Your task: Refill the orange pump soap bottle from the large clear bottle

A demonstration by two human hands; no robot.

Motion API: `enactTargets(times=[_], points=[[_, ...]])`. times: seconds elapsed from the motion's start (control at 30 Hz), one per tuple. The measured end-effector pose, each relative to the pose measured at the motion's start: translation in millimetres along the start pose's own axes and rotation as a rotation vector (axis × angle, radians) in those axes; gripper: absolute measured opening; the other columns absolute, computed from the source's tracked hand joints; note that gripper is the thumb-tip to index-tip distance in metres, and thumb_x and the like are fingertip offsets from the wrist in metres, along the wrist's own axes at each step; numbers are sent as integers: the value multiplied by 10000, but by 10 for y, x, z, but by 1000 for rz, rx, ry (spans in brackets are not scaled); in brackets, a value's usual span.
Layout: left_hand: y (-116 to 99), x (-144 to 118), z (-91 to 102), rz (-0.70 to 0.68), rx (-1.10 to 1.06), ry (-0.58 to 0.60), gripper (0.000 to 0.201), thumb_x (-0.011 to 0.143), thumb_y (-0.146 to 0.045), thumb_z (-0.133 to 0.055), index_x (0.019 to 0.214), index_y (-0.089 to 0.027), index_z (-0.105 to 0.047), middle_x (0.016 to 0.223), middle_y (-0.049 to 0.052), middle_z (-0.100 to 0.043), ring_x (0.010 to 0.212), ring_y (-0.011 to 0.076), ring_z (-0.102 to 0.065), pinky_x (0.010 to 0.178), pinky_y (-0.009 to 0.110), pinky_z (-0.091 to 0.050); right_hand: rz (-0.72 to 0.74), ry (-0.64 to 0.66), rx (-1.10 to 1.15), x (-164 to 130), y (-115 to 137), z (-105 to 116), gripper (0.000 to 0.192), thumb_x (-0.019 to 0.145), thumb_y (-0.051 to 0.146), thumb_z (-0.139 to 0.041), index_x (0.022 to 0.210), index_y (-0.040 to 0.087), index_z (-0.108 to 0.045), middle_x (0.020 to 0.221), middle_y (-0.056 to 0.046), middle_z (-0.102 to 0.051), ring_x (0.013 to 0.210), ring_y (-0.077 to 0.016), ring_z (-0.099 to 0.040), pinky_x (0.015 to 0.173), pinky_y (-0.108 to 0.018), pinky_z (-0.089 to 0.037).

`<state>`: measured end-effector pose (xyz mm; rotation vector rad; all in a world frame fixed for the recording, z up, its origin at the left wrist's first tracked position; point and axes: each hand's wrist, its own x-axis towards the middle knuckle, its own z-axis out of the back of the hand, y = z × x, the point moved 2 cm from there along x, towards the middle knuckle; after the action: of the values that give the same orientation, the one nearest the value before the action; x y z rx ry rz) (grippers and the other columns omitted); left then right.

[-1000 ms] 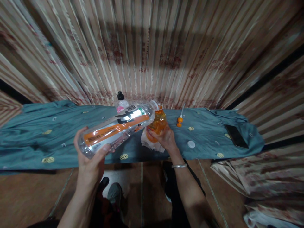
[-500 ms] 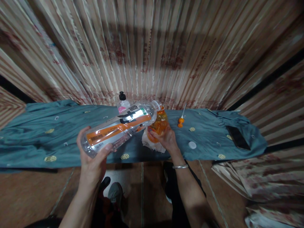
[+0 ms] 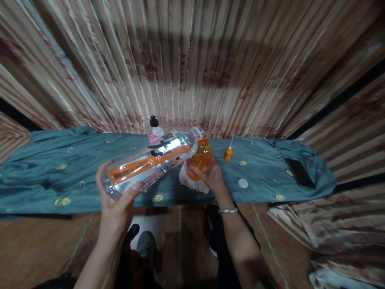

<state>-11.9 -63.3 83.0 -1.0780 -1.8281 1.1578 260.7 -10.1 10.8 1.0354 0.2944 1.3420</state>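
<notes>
My left hand (image 3: pixel 116 202) grips the base of a large clear bottle (image 3: pixel 150 162) with an orange and white label. The bottle is tipped nearly level, its open mouth resting at the top of a small orange bottle (image 3: pixel 200 157). My right hand (image 3: pixel 209 176) wraps around that orange bottle, which stands on a crumpled white tissue (image 3: pixel 189 182) on the teal cloth (image 3: pixel 45 176). A white cap (image 3: pixel 242 183) lies on the cloth to the right of my right hand.
A small bottle with a black cap (image 3: pixel 154 129) stands behind the large one. An orange-headed nozzle with a thin tube (image 3: pixel 229 151) and a black phone (image 3: pixel 300 173) lie further right. Striped curtains (image 3: pixel 192 64) hang behind; shoes (image 3: pixel 144 245) show on the floor below.
The view shifted slightly; both hands and both bottles stay in almost the same pose, the large one still tipped onto the orange one.
</notes>
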Motion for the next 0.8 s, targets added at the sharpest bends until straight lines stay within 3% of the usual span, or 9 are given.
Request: enactTargets(times=[0.17, 0.33, 0.5, 0.67, 0.8], points=[[-26, -3, -26, 14, -10, -34, 973, 378, -304, -1016, 1254, -304, -590, 1028, 10, -721, 789, 180, -694, 585, 269, -620, -6, -3, -6, -1, 12, -1, 589, 741, 366, -891, 1231, 154, -643, 1138, -160, -805, 1039, -344, -794, 901, -492, -667], [-5, -6, -19, -12, -34, -33, 977, 380, -273, -1016, 1250, -319, -573, 1057, -4, -698, 768, 178, -689, 543, 264, -606, -20, -10, -12, 4, 36, 9, 569, 725, 363, -901, 1199, 172, -652, 1151, -157, -805, 1050, -333, -792, 925, -479, -666], [12, 1, -11, -22, -42, -33, 952, 396, -257, -1014, 1241, -307, -578, 1074, -5, -692, 815, 171, -694, 619, 266, -622, -18, -2, 9, 4, 61, 29, 542, 726, 349, -907, 1174, 177, -654, 1158, -156, -803, 1048, -323, -789, 938, -478, -663], [-2, 0, -41, -6, -72, -46, 991, 343, -218, -1015, 1231, -302, -584, 1037, -10, -697, 781, 176, -698, 536, 249, -608, -14, -1, 20, 0, 82, 44, 516, 736, 339, -902, 1157, 162, -663, 1157, -169, -798, 1057, -331, -781, 941, -483, -657], [-13, 3, -41, -5, -74, -69, 1024, 287, -198, -1011, 1218, -303, -599, 1025, -27, -707, 785, 156, -696, 612, 249, -630, -13, 25, 48, -1, 95, 52, 535, 759, 341, -884, 1209, 163, -654, 1189, -168, -788, 1079, -333, -774, 966, -501, -644]])
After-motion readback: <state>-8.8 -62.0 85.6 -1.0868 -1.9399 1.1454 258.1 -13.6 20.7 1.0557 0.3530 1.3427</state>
